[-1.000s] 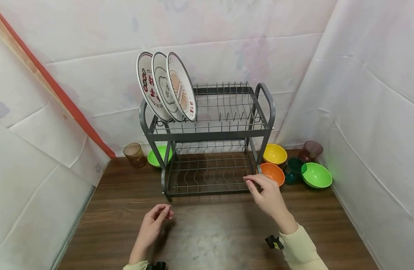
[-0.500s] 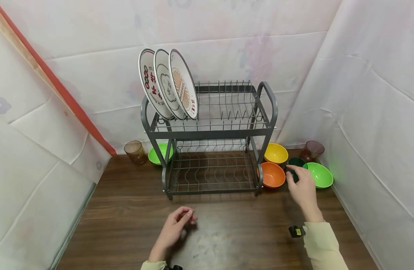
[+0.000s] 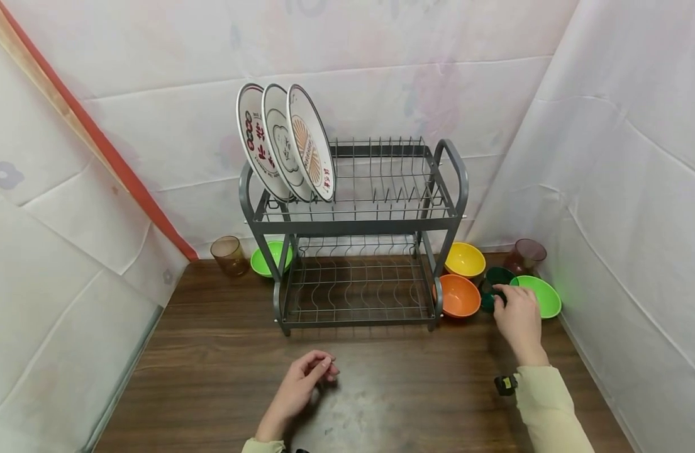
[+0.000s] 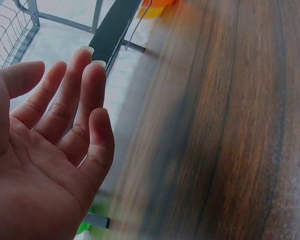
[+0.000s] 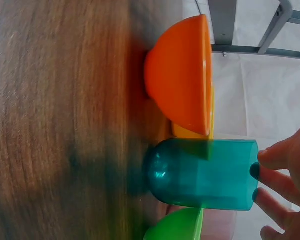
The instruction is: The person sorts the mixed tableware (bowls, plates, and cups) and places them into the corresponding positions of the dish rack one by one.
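At the right of the head view, my right hand (image 3: 519, 318) is at the rim of a teal see-through cup (image 3: 487, 296). The right wrist view shows the thumb at the near side of the rim of this upright cup (image 5: 205, 175), with two fingertips (image 5: 255, 171) showing tinted through its wall. The thumb and fingers pinch the rim. My left hand (image 3: 302, 384) holds nothing over the front of the table, fingers loosely bent; its palm (image 4: 45, 165) shows bare in the left wrist view.
A two-tier dish rack (image 3: 358, 225) bears several upright plates (image 3: 310, 148) at its upper left. Orange (image 3: 459, 296), yellow (image 3: 465, 259) and green (image 3: 542, 296) bowls and a purple cup (image 3: 527, 255) crowd around the teal cup. An amber cup (image 3: 229, 255) and a green bowl (image 3: 262, 261) stand left.
My right hand has moved right from the rack's front corner to the teal cup. The left hand has shifted to the right, still holding nothing.
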Tool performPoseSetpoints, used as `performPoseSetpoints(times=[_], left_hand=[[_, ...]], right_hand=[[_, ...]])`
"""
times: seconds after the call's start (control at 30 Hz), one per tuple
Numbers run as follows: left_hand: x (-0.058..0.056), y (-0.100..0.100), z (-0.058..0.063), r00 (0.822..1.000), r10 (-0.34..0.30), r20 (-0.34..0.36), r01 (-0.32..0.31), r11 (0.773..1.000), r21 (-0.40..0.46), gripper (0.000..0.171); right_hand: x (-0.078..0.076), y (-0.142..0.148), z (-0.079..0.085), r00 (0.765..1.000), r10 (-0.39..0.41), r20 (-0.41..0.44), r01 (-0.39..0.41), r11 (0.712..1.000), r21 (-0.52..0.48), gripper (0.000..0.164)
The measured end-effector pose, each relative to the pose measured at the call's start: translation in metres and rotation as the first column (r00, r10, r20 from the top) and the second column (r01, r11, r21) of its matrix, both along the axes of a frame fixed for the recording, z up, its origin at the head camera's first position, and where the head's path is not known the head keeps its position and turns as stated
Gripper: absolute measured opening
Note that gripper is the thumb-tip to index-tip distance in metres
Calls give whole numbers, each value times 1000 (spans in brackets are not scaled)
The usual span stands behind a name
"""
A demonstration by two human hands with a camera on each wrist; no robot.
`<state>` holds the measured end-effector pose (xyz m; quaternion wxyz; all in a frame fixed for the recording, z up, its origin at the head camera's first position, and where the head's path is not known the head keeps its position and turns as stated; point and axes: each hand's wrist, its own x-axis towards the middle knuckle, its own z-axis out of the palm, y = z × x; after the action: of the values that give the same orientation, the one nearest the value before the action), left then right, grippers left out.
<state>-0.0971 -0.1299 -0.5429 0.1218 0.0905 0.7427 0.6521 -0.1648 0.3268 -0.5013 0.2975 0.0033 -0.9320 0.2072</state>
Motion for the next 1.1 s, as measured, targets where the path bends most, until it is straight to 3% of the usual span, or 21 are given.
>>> performPoseSetpoints(times=[0.2, 0.63, 0.87, 1.1], left_hand=[[0, -3, -1, 1000, 9, 1, -9, 1000, -2, 33], [1, -18, 4, 998, 57, -25, -57, 998, -7, 30], [-3, -32, 7, 987, 154, -38, -154, 988, 10, 21], [-3, -51, 9, 966, 235, -108, -239, 970, -30, 20]], right_hand=[[-3, 4, -5, 1000, 16, -24, -15, 999, 50, 25], [-6, 7, -9, 997, -40, 70, 38, 999, 32, 19], [4, 7, -8, 996, -64, 56, 63, 998, 25, 19], [21, 1, 0, 989, -131, 63, 136, 988, -75, 22]])
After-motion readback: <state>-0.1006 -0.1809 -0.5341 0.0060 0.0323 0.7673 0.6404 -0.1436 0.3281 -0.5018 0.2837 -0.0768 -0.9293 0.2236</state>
